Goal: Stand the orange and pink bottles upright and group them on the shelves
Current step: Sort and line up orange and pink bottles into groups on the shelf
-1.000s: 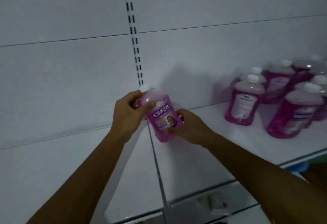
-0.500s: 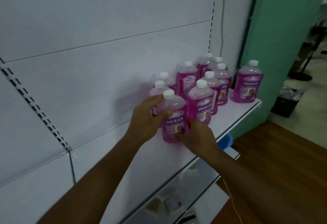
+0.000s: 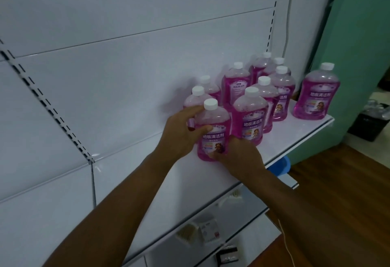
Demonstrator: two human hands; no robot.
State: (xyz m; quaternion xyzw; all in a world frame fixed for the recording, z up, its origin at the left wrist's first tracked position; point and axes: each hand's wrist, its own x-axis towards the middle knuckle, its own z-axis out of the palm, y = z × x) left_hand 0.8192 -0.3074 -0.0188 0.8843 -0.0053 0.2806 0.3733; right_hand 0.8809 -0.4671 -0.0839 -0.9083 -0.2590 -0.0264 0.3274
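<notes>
On shelf: pink bottle upright, cap up; left hand, right hand grip it.

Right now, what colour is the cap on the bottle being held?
White cap, seen in the head view.

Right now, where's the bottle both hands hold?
Head view, centre: the held pink bottle stands on the white shelf, front-left of the bottle cluster, between left hand and right hand.
</notes>
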